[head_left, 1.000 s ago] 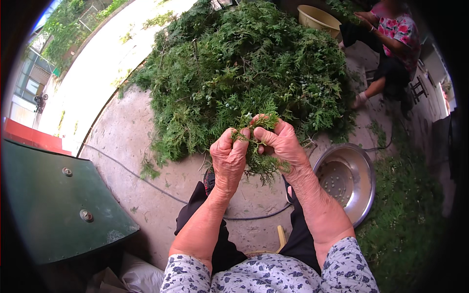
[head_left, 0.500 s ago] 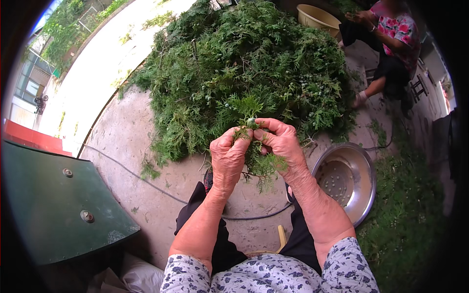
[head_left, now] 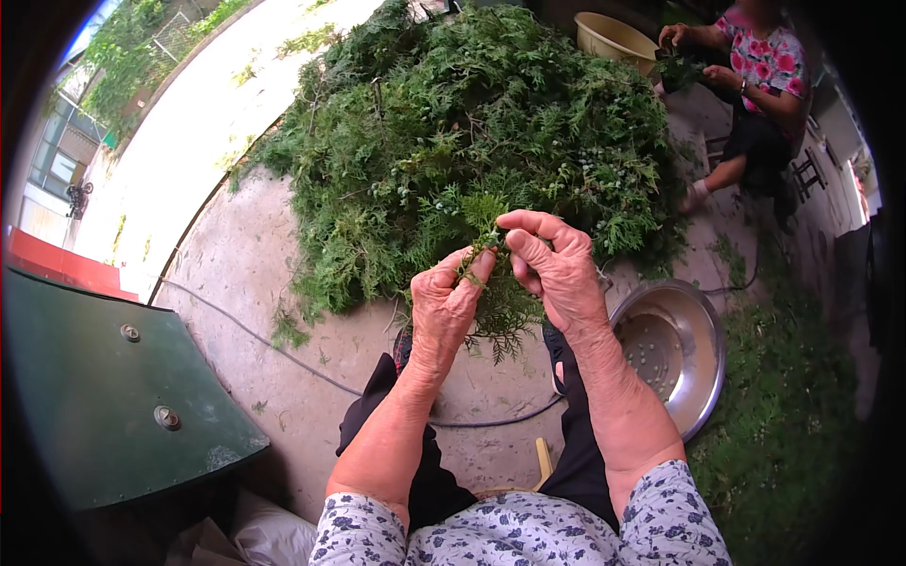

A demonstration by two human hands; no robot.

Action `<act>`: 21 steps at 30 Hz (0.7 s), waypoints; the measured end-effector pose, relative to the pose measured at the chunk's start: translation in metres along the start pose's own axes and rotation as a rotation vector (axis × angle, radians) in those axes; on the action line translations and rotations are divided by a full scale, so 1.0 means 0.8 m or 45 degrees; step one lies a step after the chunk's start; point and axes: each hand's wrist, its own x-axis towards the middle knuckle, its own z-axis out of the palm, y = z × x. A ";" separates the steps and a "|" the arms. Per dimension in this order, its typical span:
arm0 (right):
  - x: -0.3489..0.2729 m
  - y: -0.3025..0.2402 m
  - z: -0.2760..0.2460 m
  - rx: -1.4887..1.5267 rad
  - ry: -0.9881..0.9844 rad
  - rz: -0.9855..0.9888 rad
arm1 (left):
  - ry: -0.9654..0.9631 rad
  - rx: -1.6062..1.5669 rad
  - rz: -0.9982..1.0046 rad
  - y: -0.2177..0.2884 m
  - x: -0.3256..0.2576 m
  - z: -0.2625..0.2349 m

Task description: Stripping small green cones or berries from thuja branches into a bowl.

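Pinching a feathery green sprig (head_left: 505, 325) in the left hand (head_left: 442, 307), just beside the curled right hand (head_left: 559, 269), bent almost to a pinch but impossible to tell if closed on anything. Perhaps at risk of tearing the sprig by twisting too hard, or of dropping it on the rough concrete floor (head_left: 236, 241) through too loose a hold. Working before a mounded pile (head_left: 453, 123) of scaly, tangled foliage and beside a round, shiny metal bowl (head_left: 700, 373).

Sprig (head_left: 503, 324) before branch pile (head_left: 472, 123); basin (head_left: 708, 354) right, cones (head_left: 645, 357) inside; panel (head_left: 104, 396) left; tub (head_left: 613, 42) at pile's far right.
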 end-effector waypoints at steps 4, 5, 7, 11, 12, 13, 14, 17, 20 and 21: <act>0.000 -0.001 0.003 -0.773 -0.140 -0.296 | -0.047 0.061 0.151 -0.010 0.004 0.001; 0.004 0.005 0.000 -0.828 -0.125 -0.327 | -0.030 0.139 0.243 -0.015 0.005 0.001; 0.005 0.004 0.000 -0.881 -0.093 -0.329 | -0.013 0.217 0.333 -0.019 0.006 0.002; 0.006 0.002 -0.009 -1.013 -0.154 -0.295 | -0.089 0.087 0.171 -0.006 0.003 0.000; 0.004 0.000 -0.010 -0.809 -0.162 -0.115 | -0.165 0.046 0.034 -0.001 0.002 -0.002; 0.002 -0.001 -0.010 -0.599 -0.175 0.063 | -0.163 0.047 0.032 0.000 0.002 -0.005; 0.000 0.000 -0.011 -0.599 -0.176 0.065 | -0.209 -0.235 -0.147 0.000 0.003 -0.007; -0.001 0.009 -0.016 0.040 -0.126 0.314 | -0.242 -0.704 -0.386 0.010 0.002 0.000; -0.002 0.010 -0.020 0.214 -0.122 0.341 | -0.305 -0.930 -0.479 0.012 0.004 0.002; 0.000 0.011 -0.024 0.275 -0.127 0.323 | -0.281 -1.014 -0.508 0.008 0.004 0.004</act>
